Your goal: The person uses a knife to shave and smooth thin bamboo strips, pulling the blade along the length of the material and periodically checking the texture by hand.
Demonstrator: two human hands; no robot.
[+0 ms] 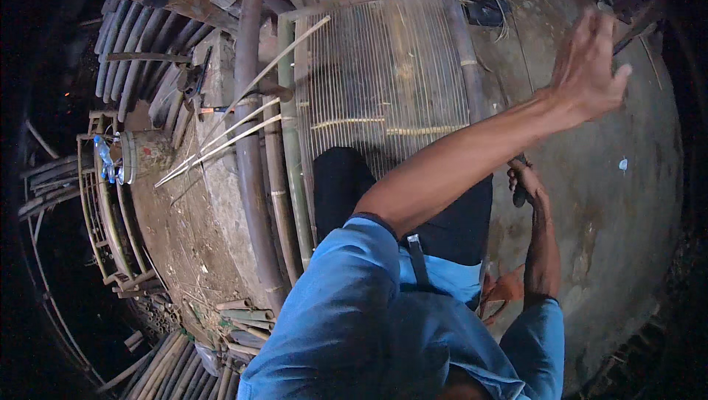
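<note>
My left arm reaches across my body to the far right. There my left hand [590,75] is raised over the floor, slightly blurred, fingers stretched and thumb apart, with nothing visible in it. A dark bar [636,31] lies just beyond it. Low beside my right thigh, my right hand [527,181] is closed around the dark handle [520,197] of a tool. My left forearm hides much of the rest, so its kind is unclear. Under my legs is a bamboo bench [354,60] with a seat of thin parallel slats.
Long pale bamboo strips [240,138] lean across the bench's left rail. Bamboo poles [129,53] are stacked at the far left, above a clear plastic bottle [105,158]. More cut bamboo [173,367] lies at lower left. A black object [483,5] rests beyond the bench's right corner.
</note>
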